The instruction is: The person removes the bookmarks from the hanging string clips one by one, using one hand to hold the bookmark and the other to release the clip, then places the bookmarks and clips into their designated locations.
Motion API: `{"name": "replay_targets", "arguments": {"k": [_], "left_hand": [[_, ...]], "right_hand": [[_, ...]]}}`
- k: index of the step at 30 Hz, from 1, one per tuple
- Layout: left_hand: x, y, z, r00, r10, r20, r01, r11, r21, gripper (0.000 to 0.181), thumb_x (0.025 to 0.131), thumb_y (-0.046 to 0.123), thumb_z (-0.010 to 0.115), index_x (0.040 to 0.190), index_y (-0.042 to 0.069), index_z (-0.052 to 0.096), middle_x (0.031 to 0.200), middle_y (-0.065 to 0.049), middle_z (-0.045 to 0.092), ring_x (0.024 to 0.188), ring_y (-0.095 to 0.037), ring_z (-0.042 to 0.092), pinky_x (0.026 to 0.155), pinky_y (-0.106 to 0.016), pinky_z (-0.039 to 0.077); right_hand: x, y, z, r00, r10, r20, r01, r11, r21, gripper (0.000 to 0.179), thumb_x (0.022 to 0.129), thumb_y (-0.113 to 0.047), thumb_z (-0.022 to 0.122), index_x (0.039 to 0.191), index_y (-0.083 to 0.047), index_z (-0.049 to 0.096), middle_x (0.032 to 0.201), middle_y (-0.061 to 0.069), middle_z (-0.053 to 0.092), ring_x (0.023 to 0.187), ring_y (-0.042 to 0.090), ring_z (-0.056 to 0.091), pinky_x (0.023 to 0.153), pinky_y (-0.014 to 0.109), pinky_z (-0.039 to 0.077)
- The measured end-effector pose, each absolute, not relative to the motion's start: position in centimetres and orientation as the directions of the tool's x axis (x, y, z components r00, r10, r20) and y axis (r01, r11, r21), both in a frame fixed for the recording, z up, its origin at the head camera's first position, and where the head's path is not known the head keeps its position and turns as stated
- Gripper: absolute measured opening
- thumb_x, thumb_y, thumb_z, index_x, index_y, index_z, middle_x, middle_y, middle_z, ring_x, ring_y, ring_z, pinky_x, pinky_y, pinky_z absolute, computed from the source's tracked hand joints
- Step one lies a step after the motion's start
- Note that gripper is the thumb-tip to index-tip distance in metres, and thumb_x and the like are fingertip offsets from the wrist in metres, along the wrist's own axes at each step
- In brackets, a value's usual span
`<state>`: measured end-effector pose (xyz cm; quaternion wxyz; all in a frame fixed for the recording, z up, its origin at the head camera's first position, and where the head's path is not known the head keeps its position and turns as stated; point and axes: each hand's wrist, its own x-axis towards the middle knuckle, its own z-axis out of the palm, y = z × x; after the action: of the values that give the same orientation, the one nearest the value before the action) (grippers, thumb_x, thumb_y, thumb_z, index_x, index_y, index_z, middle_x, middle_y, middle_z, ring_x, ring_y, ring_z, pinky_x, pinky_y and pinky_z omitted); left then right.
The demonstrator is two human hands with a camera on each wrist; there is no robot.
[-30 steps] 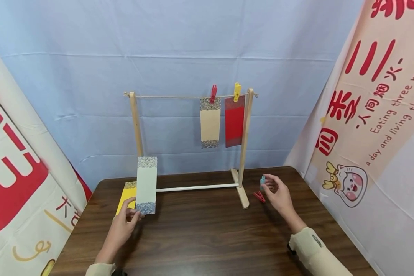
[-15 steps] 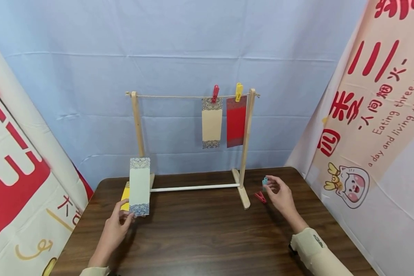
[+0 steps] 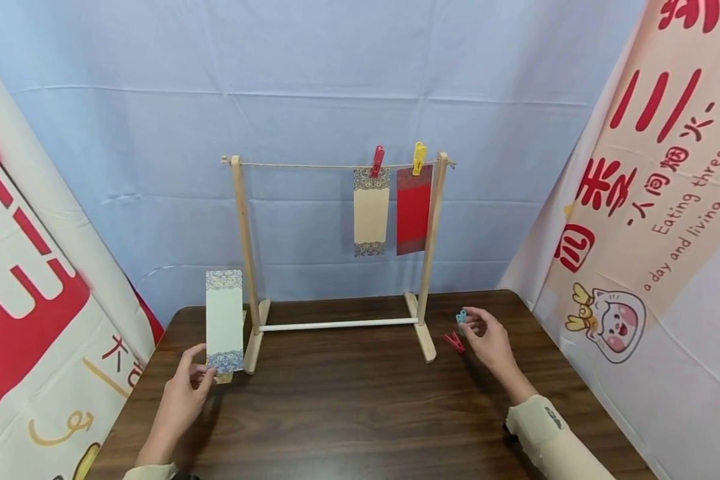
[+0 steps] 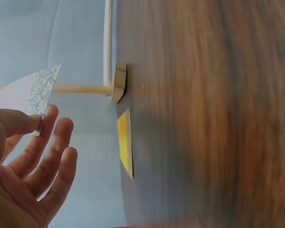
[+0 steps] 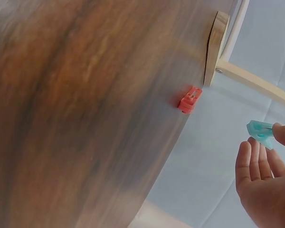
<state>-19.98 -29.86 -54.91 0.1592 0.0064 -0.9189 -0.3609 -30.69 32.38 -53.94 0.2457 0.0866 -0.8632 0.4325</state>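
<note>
Card of pale mint paper, rectangular with blue lace-patterned ends (image 3: pixel 225 317), stands upright in your left hand (image 3: pixel 180 397), raised off the dark brown wooden table (image 3: pixel 348 407); your thumb and forefinger pinch its lower edge while the other fingers spread apart, loosely bent. Near it, beside the left foot of the pale wooden stand (image 3: pixel 245 233), a yellow paper card with a patterned end (image 4: pixel 125 142) lies on the table, mostly hidden from the head view. Your right hand (image 3: pixel 489 340) pinches a small light-blue plastic clip (image 5: pixel 260 130) between thumb and fingertips, above the table, with the remaining fingers extended. A red plastic clip (image 3: pixel 454 343) lies just beside that hand, near the stand's right foot. On the stand's twine line (image 3: pixel 303 165), a red peg (image 3: pixel 378 160) holds a cream patterned card (image 3: pixel 371 217), and a yellow peg (image 3: pixel 419 159) holds a red card (image 3: pixel 413 213) beside the right post.
</note>
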Motion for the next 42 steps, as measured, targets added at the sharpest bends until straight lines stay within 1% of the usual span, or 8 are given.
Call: {"name": "replay_targets", "arguments": {"k": [3, 7, 12, 17, 22, 26, 34, 42], "left_hand": [[-19.8, -30.3, -54.9, -0.948, -0.145, 0.282, 0.084, 0.742, 0.665, 0.055, 0.108, 0.010, 0.066, 0.157, 0.010, 0.041, 0.102, -0.011, 0.079, 0.087, -0.022, 0.073, 0.068, -0.033, 0.053], [-19.7, -30.9, -54.9, -0.954, -0.148, 0.259, 0.064, 0.746, 0.663, 0.056, 0.109, 0.011, 0.065, 0.158, 0.008, 0.038, 0.105, -0.013, 0.079, 0.088, -0.024, 0.073, 0.069, -0.038, 0.053], [-19.8, -31.4, -54.8, -0.966, -0.145, 0.216, 0.037, 0.746, 0.665, 0.057, 0.109, 0.013, 0.063, 0.159, 0.007, 0.036, 0.107, -0.014, 0.078, 0.087, -0.023, 0.074, 0.070, -0.042, 0.053], [-20.1, -31.6, -54.9, -0.973, -0.148, 0.179, 0.005, 0.756, 0.655, 0.057, 0.109, 0.013, 0.063, 0.159, 0.006, 0.037, 0.105, -0.013, 0.078, 0.083, -0.019, 0.073, 0.070, -0.041, 0.052], [-20.4, -31.7, -55.0, -0.978, -0.148, 0.147, -0.018, 0.762, 0.647, 0.056, 0.108, 0.012, 0.063, 0.158, 0.004, 0.039, 0.104, -0.013, 0.078, 0.083, -0.019, 0.072, 0.071, -0.043, 0.052], [-20.7, -31.9, -55.2, -0.983, -0.139, 0.122, -0.026, 0.758, 0.652, 0.055, 0.108, 0.011, 0.062, 0.158, 0.002, 0.040, 0.103, -0.013, 0.078, 0.083, -0.019, 0.073, 0.072, -0.041, 0.052], [-20.9, -32.3, -55.4, -0.988, -0.127, 0.089, -0.040, 0.764, 0.644, 0.054, 0.107, 0.009, 0.060, 0.156, -0.002, 0.040, 0.101, -0.013, 0.077, 0.079, -0.018, 0.070, 0.068, -0.038, 0.052], [-21.0, -32.8, -55.2, -0.992, -0.112, 0.059, -0.045, 0.751, 0.659, 0.052, 0.107, 0.007, 0.060, 0.155, -0.004, 0.042, 0.098, -0.012, 0.076, 0.077, -0.018, 0.071, 0.065, -0.035, 0.051]], "right_hand": [[-30.7, 32.6, -53.9, -0.873, 0.063, 0.483, -0.343, 0.624, -0.702, 0.037, 0.095, 0.006, 0.078, 0.130, 0.008, 0.068, 0.104, 0.022, 0.073, 0.093, 0.030, 0.070, 0.076, 0.013, 0.053], [-30.7, 32.8, -53.8, -0.882, 0.056, 0.467, -0.330, 0.636, -0.698, 0.037, 0.095, 0.004, 0.078, 0.130, 0.009, 0.068, 0.104, 0.023, 0.074, 0.094, 0.031, 0.070, 0.074, 0.008, 0.049], [-30.8, 33.1, -53.6, -0.889, 0.040, 0.456, -0.317, 0.665, -0.676, 0.037, 0.096, 0.003, 0.078, 0.130, 0.010, 0.068, 0.104, 0.023, 0.073, 0.092, 0.028, 0.069, 0.073, 0.009, 0.049], [-31.0, 33.3, -53.7, -0.900, 0.031, 0.436, -0.296, 0.691, -0.660, 0.037, 0.096, 0.001, 0.078, 0.130, 0.011, 0.067, 0.104, 0.023, 0.072, 0.090, 0.027, 0.068, 0.072, 0.013, 0.051], [-31.1, 33.5, -53.9, -0.916, 0.012, 0.400, -0.265, 0.731, -0.629, 0.036, 0.099, -0.004, 0.077, 0.130, 0.011, 0.068, 0.104, 0.021, 0.070, 0.091, 0.029, 0.068, 0.073, 0.022, 0.053], [-31.2, 33.8, -54.3, -0.927, 0.011, 0.375, -0.239, 0.753, -0.613, 0.036, 0.100, -0.006, 0.076, 0.130, 0.011, 0.068, 0.103, 0.020, 0.069, 0.091, 0.030, 0.068, 0.074, 0.028, 0.054], [-31.7, 34.1, -54.8, -0.928, -0.008, 0.372, -0.247, 0.759, -0.602, 0.034, 0.099, -0.004, 0.076, 0.128, 0.012, 0.069, 0.100, 0.021, 0.069, 0.088, 0.032, 0.068, 0.072, 0.032, 0.054], [-31.9, 34.4, -55.1, -0.955, -0.016, 0.296, -0.199, 0.776, -0.599, 0.035, 0.101, -0.005, 0.074, 0.131, 0.012, 0.067, 0.102, 0.021, 0.067, 0.089, 0.030, 0.067, 0.076, 0.040, 0.055]]}}
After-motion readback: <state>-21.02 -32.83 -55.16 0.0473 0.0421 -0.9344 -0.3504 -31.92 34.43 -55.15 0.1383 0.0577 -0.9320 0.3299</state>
